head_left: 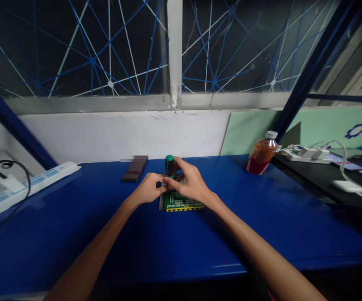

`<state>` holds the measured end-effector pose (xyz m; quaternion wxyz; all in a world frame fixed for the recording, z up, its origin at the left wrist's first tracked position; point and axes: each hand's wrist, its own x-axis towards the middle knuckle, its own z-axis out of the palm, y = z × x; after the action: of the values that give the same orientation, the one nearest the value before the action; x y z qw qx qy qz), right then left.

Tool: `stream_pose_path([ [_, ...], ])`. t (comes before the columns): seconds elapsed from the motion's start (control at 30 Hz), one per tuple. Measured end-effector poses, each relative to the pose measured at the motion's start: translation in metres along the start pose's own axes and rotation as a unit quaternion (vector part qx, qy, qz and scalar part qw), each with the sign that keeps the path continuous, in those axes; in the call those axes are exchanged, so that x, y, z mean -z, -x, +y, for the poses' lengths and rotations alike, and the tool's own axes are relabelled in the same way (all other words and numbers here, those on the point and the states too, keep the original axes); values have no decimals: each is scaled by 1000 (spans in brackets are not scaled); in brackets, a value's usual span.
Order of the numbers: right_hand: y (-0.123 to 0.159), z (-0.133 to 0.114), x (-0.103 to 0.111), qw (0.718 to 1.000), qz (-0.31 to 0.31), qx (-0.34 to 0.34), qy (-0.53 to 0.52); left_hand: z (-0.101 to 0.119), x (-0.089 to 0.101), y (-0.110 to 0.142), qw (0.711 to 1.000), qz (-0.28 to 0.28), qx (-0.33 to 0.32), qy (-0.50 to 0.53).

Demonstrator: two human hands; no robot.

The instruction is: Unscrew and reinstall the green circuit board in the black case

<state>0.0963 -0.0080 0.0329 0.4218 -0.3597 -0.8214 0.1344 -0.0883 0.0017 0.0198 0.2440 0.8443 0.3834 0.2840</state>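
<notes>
A screwdriver [169, 164] with a green and black handle stands upright over a green circuit board [181, 198] that has a yellow strip along its near edge. My right hand [191, 179] is closed around the handle from the right, its thumb reaching across toward the left. Just left of the screwdriver, my left hand [148, 188] is closed in a pinch at the board's far left part, close to the tool's lower end. What its fingertips hold is hidden. The tip of the screwdriver is also covered by the fingers.
Behind my left hand a dark phone [134, 168] lies on the blue table [156, 251]. A white power strip [47, 177] with a black cable runs along the left. At the back right stands a drink bottle [262, 153]; beyond it, chargers and cables lie on a black surface [306, 175].
</notes>
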Motion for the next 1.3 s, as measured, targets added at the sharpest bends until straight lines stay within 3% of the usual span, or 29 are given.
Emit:
stream_pose_path([
  [0.6, -1, -1, -1, 999, 1, -8, 47, -3, -2, 0, 999, 27, 22, -7],
  [0.93, -1, -2, 2, 1000, -18, -13, -18, 0, -1, 1, 1000, 13, -5, 7],
  [1.3, -1, -3, 2, 999, -15, -20, -22, -1, 0, 1, 999, 30, 19, 10],
])
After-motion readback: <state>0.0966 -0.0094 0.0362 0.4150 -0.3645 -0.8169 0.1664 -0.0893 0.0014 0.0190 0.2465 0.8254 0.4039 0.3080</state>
